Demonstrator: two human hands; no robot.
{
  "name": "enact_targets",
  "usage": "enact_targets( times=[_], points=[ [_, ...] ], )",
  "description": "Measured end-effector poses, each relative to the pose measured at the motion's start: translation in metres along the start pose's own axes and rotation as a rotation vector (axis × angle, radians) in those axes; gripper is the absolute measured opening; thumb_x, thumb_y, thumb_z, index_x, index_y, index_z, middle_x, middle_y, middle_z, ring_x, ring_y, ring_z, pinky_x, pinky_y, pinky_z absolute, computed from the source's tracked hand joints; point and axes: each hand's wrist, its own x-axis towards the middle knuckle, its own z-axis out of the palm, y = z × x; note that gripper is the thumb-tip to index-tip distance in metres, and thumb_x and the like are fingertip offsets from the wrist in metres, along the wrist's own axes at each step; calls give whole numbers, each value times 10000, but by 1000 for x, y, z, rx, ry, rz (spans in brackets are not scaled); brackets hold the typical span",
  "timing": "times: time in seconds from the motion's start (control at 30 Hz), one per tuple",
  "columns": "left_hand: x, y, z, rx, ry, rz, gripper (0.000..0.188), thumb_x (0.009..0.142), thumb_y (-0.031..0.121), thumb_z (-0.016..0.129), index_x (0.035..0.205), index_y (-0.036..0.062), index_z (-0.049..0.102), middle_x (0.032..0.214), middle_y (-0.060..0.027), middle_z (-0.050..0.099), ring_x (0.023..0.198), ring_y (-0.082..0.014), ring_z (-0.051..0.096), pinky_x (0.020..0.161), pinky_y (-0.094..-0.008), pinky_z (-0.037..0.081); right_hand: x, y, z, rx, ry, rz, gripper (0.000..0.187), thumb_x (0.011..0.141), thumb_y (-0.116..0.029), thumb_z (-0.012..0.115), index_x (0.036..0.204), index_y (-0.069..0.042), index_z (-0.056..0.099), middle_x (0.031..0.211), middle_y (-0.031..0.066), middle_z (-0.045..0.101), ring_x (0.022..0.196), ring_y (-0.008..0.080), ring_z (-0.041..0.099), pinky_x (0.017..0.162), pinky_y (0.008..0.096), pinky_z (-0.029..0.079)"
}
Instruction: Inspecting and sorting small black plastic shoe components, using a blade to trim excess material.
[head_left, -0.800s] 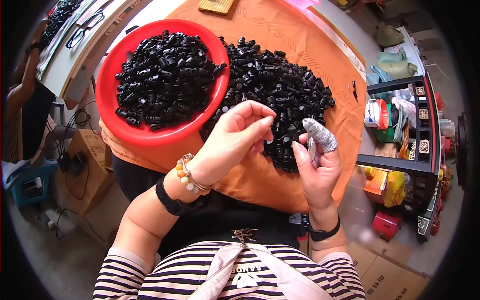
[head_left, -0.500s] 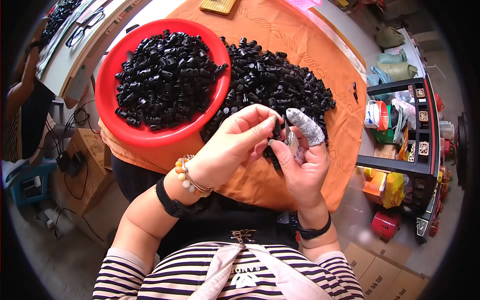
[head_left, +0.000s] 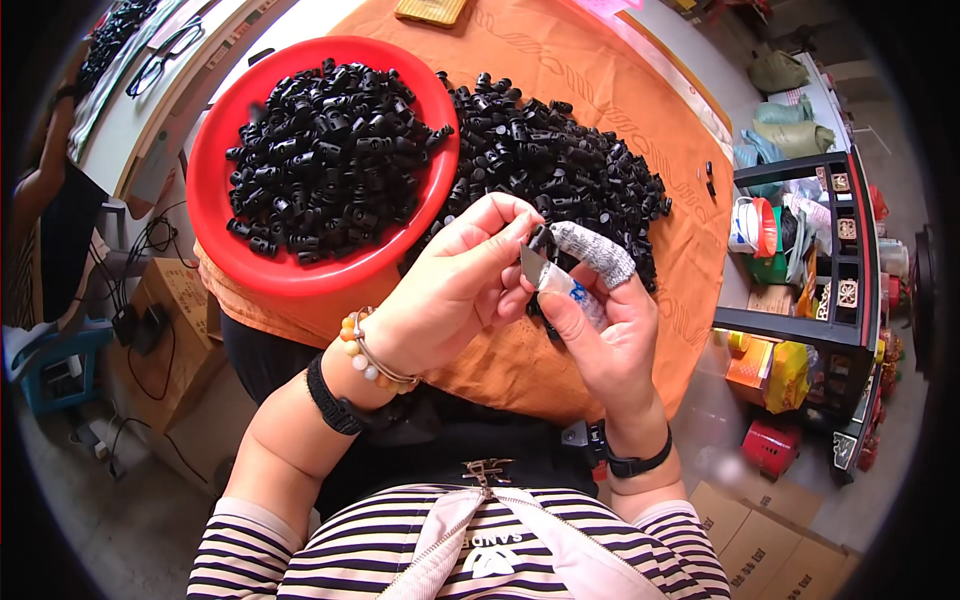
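Note:
My left hand [head_left: 455, 270] pinches a small black plastic cord lock [head_left: 542, 240] between thumb and fingertips, above the near part of a heap. My right hand [head_left: 612, 340] is closed round a small knife [head_left: 533, 266], its short grey blade set against the cord lock and its grip wrapped in white and blue. A grey knitted finger sleeve [head_left: 598, 252] covers the right index finger. Behind my hands spreads the heap of black cord locks [head_left: 580, 160]. To the left, a red plastic basin [head_left: 215, 225] is piled with similar black pieces.
An orange cloth [head_left: 620, 75] covers the table. Two loose black pieces [head_left: 710, 180] lie near its right edge. A black shelf unit [head_left: 790, 328] with bags stands at the right, cardboard boxes [head_left: 765, 545] below it. Cables and a blue stool [head_left: 65, 365] are at the left.
My hands have turned slightly, so the knife's blade and wrapped grip show more plainly. The blade has swung to the left across the cord lock.

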Motion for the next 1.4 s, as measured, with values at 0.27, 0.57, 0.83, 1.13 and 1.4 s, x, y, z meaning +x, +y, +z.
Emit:
enact_targets(
  times=[0.27,0.57,0.83,1.13,1.4],
  points=[
    [0,-1,-2,5,13,8,122,937,246,478,976,132,464,678,30,508,507,-21,406,440,-149,288,2,-5,0,1,-6,14,380,818,-57,645,1165,26,513,969,55,615,846,58,554,710,187,452],
    [0,-4,-6,-42,-32,37,94,935,169,460,1021,133,464,688,26,520,503,-10,366,454,-170,259,2,-1,1,50,-18,49,374,818,-52,645,1161,36,525,1022,69,604,902,83,553,782,218,456],
    [0,-5,-9,-47,-39,19,75,938,158,448,1003,122,462,735,17,509,573,-19,422,469,-171,269,2,1,-1,35,-9,20,351,817,-46,644,1142,36,540,985,51,604,863,69,548,746,200,450],
    [3,-8,-7,-41,-45,35,85,940,212,467,961,130,459,724,-6,511,518,-25,380,437,-164,272,6,6,-5,87,71,-36,365,883,-112,571,1206,29,479,1091,49,564,931,63,505,798,194,416],
    [1,-6,-5,-28,-30,8,82,938,213,470,962,135,459,717,0,510,522,-24,390,443,-165,273,16,3,7,207,72,-69,437,840,-70,626,1218,47,441,1086,81,548,939,73,520,823,204,436]
  ],
)
